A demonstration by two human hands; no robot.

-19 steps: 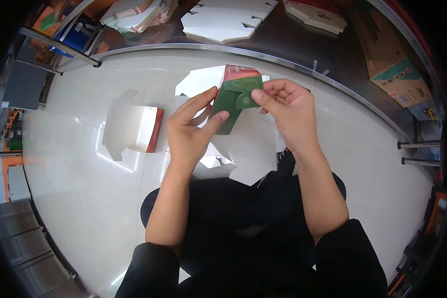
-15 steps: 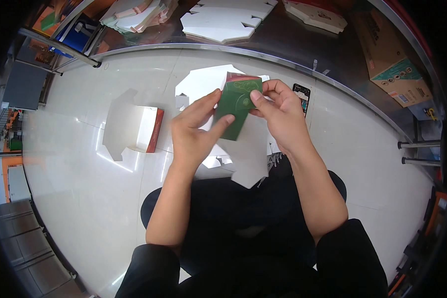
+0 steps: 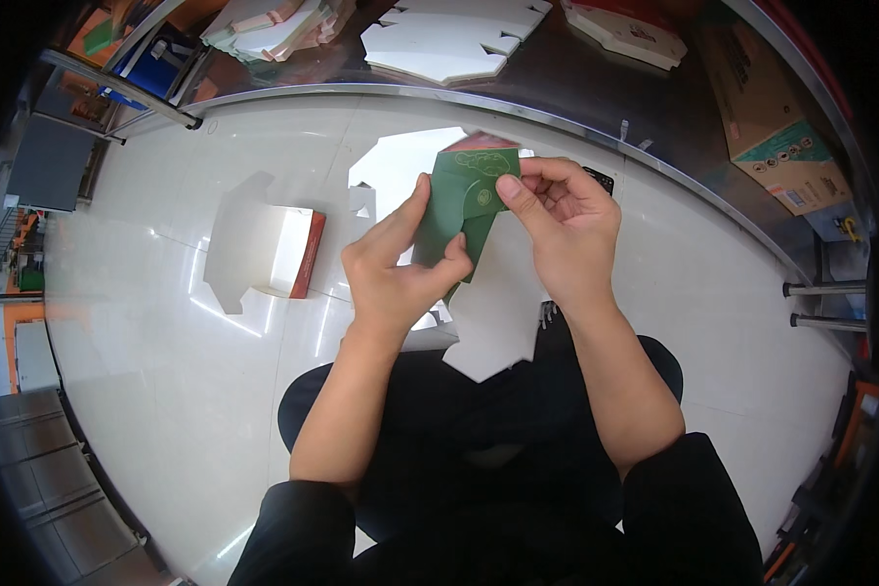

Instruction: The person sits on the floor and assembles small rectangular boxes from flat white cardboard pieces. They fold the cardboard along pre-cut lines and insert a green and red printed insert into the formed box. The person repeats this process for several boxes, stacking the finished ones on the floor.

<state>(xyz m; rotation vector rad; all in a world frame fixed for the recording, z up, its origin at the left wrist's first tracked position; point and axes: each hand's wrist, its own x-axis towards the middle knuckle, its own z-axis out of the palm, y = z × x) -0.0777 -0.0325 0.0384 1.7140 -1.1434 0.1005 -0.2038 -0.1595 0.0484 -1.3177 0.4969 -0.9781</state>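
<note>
Above my lap I hold a partly folded cardboard box point(image 3: 459, 205), green with a red end and a long white flap that hangs toward my knees. At its left edge my left hand point(image 3: 393, 269) grips it, fingers behind the edge and thumb pressed on the green face near the bottom. On the upper right corner my right hand point(image 3: 568, 220) pinches the green panel between thumb and fingers. Beneath the box, flat white cardboard sheets point(image 3: 391, 156) lie on the floor, partly covered by it and my hands.
On the tiled floor at left stands another partly folded box point(image 3: 288, 249), white inside with a red side. A phone point(image 3: 601, 180) shows behind my right hand. Across the far side, a metal shelf point(image 3: 566, 103) holds stacked card blanks point(image 3: 449, 39) and a brown carton point(image 3: 786, 156).
My left thumb has shifted on the green face, where overlapping panels now spread apart lower down. The box's white flap has swung slightly nearer to me. My right hand keeps its pinch.
</note>
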